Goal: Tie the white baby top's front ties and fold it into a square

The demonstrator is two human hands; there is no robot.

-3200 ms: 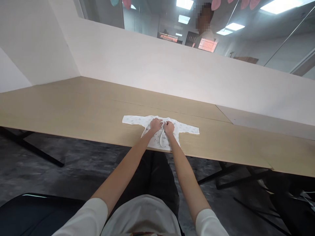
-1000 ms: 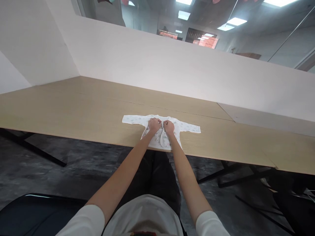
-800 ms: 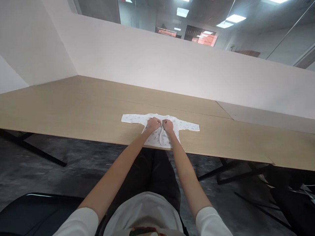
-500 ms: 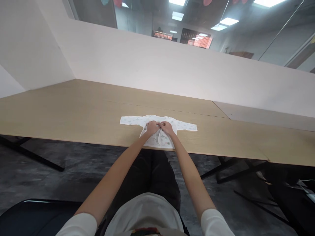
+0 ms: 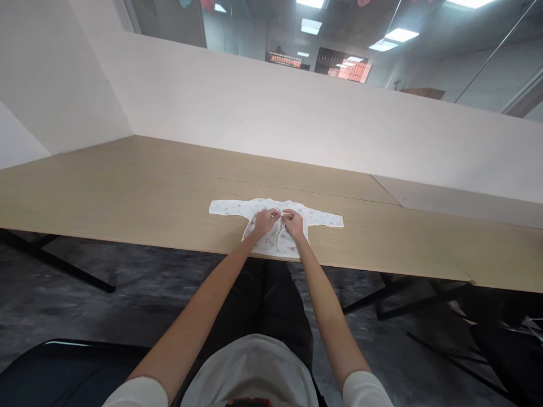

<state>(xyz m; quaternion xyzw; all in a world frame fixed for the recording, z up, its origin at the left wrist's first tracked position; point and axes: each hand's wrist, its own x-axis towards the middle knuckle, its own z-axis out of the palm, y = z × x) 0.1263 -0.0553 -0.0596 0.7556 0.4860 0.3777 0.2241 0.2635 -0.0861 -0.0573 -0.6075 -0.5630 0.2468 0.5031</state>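
A small white baby shirt (image 5: 231, 208) with a faint print lies flat on the light wooden table (image 5: 127, 192), sleeves spread left and right, its hem at the table's near edge. My left hand (image 5: 264, 221) and my right hand (image 5: 292, 223) rest side by side on the shirt's chest. Both pinch the fabric where the two front flaps meet, fingers curled and closed on the cloth. What lies under the fingertips is hidden.
A white partition wall (image 5: 271, 113) runs along the table's far side, with glass above it. A grey panel (image 5: 458, 203) adjoins the tabletop at the right. Black table legs (image 5: 55, 260) stand below on a dark floor. A dark chair seat (image 5: 55, 373) sits at the lower left.
Both hands have stayed at the middle of the shirt front, with small finger movements at the opening. The shirt has not shifted on the table. A person seen behind the glass earlier is gone.
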